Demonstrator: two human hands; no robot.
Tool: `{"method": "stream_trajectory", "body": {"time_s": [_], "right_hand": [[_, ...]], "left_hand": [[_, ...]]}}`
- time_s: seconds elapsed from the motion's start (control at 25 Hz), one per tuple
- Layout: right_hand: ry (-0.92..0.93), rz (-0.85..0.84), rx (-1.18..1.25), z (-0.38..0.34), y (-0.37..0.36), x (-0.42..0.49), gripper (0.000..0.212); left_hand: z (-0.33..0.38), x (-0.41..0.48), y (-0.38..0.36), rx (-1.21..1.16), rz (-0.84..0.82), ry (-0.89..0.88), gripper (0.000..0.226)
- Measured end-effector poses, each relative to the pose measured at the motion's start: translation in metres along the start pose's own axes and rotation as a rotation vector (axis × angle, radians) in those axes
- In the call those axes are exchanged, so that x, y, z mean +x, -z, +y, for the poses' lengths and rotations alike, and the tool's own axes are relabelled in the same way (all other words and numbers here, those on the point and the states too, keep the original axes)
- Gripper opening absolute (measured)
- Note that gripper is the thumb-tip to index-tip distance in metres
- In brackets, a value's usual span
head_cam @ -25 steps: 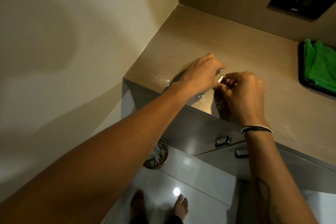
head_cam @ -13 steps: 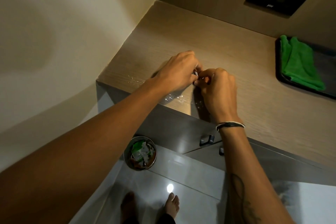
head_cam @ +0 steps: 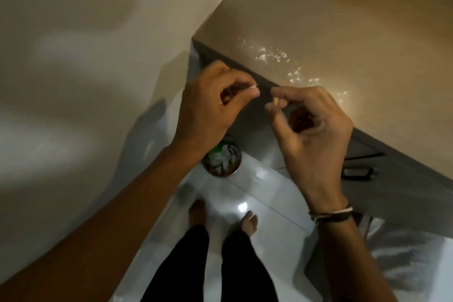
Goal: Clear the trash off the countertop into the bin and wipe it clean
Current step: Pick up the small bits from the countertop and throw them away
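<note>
Left hand [head_cam: 208, 103] grip pinching tiny pale scrap [head_cam: 327, 85], right hand [head_cam: 311, 130] grip pinching tan crumb [head_cam: 276, 101]; both look featherlight, fingertip-only, over bin [head_cam: 221, 160]; worktop [head_cam: 343, 32] wet.

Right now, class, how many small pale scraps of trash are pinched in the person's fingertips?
2: one small pale scrap in the left hand, one in the right hand; more may be hidden.
</note>
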State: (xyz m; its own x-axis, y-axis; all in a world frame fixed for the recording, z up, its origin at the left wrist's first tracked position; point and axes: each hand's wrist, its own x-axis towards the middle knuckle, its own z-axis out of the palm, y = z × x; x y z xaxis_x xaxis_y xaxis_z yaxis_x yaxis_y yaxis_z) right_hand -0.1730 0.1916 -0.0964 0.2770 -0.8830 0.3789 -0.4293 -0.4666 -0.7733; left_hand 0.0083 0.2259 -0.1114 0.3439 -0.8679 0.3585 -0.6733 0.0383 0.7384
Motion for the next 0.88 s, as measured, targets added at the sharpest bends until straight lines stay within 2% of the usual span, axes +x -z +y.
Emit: {"method": "stream_trajectory", "body": {"time_s": [0.12,0.28,0.36,0.48,0.64,0.76,0.88], "right_hand": [[-0.111,-0.166,0.057,0.017,-0.048,-0.067,0.016],[-0.452,-0.359,-0.048,0.089,-0.124,-0.133,0.020],[-0.559,-0.413,-0.100,0.128,-0.157,-0.149,0.023],[-0.622,-0.487,-0.169,0.184,-0.203,-0.162,0.023],[-0.600,-0.512,-0.246,0.234,-0.246,-0.159,0.024],[-0.600,-0.534,-0.261,0.250,-0.253,-0.158,0.033],[-0.651,-0.455,-0.229,0.247,-0.230,-0.160,0.030]], "left_hand": [[-0.042,-0.087,0.005,0.061,0.024,0.247,0.011],[-0.118,-0.170,-0.047,0.129,-0.140,0.605,0.017],[-0.151,-0.188,-0.080,0.169,-0.212,0.735,0.021],[-0.201,-0.201,-0.126,0.232,-0.276,0.831,0.025],[-0.251,-0.194,-0.169,0.248,-0.292,0.836,0.029],[-0.272,-0.190,-0.181,0.301,-0.334,0.867,0.031],[-0.267,-0.201,-0.167,0.305,-0.313,0.921,0.023]]}}
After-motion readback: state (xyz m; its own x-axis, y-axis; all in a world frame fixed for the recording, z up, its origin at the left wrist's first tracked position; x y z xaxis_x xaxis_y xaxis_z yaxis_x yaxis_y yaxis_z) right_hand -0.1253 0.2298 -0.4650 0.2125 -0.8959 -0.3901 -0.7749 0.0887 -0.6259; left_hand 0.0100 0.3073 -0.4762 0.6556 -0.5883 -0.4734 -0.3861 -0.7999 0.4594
